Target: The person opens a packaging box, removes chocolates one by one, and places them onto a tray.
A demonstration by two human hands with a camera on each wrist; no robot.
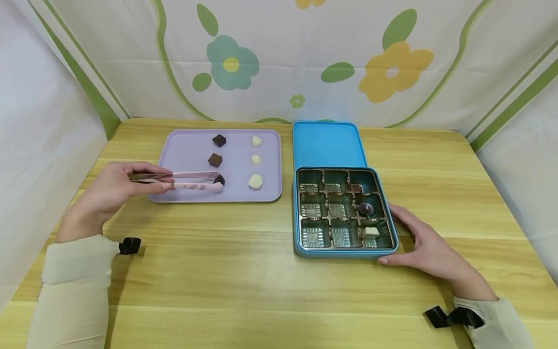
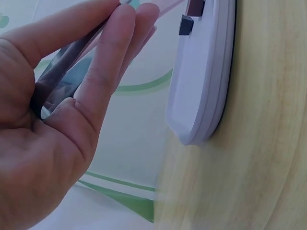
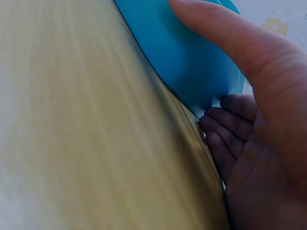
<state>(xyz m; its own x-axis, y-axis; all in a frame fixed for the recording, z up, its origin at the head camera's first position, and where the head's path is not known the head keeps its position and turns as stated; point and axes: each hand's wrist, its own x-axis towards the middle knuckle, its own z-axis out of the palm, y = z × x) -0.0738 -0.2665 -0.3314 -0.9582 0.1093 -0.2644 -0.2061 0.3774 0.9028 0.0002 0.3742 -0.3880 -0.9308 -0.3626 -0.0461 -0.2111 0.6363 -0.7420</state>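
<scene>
My left hand (image 1: 111,189) pinches a pair of pink-tipped metal tongs (image 1: 193,186) between thumb and fingers. The tong tips lie on either side of a dark chocolate (image 1: 220,180) over the front of a lilac tray (image 1: 178,145). In the left wrist view the bent metal end of the tongs (image 2: 48,91) shows against the palm. At the front right corner of a blue tin (image 1: 344,253), my right hand (image 1: 429,249) holds on, thumb at the front wall and fingers along the right side. Its fingertips meet the blue wall (image 3: 192,72) in the right wrist view.
Two more brown chocolates (image 1: 215,160) and a column of white ones (image 1: 255,182) sit on the tray. The tin's gold divided insert (image 1: 328,194) has chocolates in its right column: brown, a dark round one (image 1: 365,208) and white. A blue lid (image 1: 329,145) lies behind.
</scene>
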